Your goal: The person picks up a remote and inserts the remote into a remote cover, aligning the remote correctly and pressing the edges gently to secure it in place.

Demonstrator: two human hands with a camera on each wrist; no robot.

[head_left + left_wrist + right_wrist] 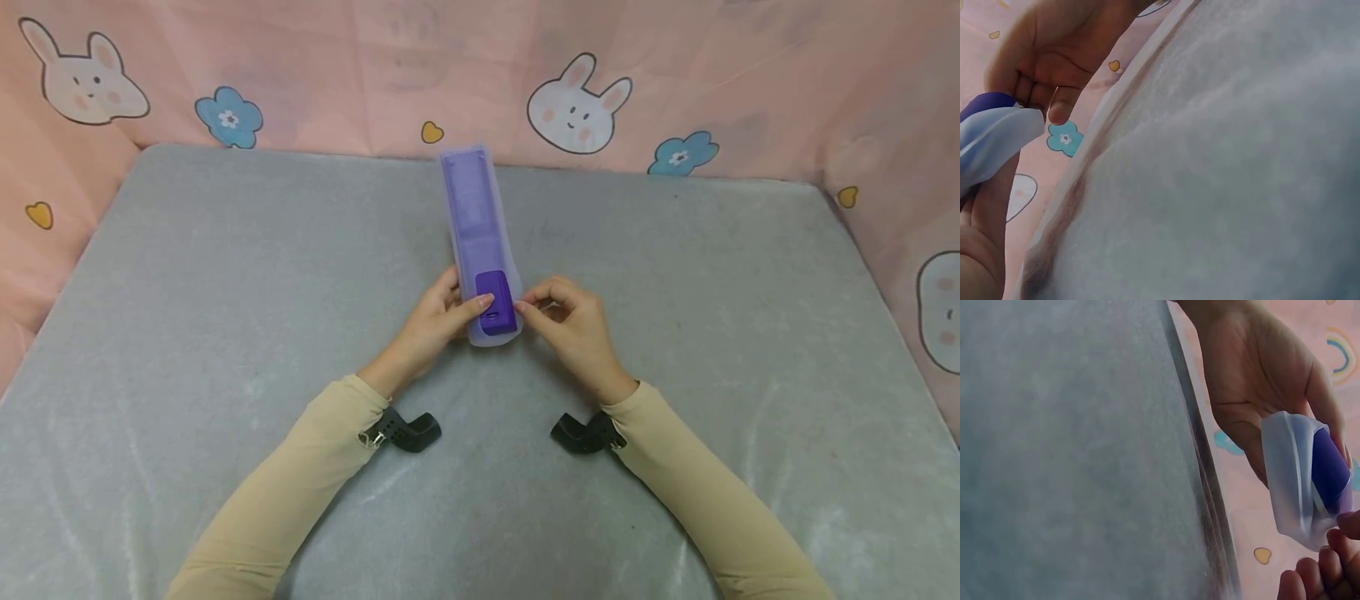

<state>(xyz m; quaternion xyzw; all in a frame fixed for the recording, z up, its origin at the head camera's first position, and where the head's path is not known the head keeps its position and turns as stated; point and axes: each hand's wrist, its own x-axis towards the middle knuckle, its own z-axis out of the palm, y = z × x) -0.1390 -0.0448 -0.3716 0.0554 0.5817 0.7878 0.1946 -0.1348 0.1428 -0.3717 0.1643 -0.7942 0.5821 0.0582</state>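
Note:
A long, narrow, translucent lilac plastic sleeve (476, 221) stands tilted above the table, a dark purple block (492, 317) showing at its near end. My left hand (429, 321) grips the sleeve from its left side, thumb lying across the dark block. At the right near edge, my right hand (573, 325) pinches the rim of the sleeve between thumb and forefinger. In the right wrist view, the frosted sleeve (1288, 469) looks soft and wraps partly round the dark block (1329, 465). What kind of thing the block is, I cannot tell.
A grey cloth-covered table (225, 250) spreads beneath both hands. Behind it hangs a pink curtain (315, 75) with rabbits, flowers and hearts. Black wrist-camera mounts (411, 431) sit on both sleeved forearms.

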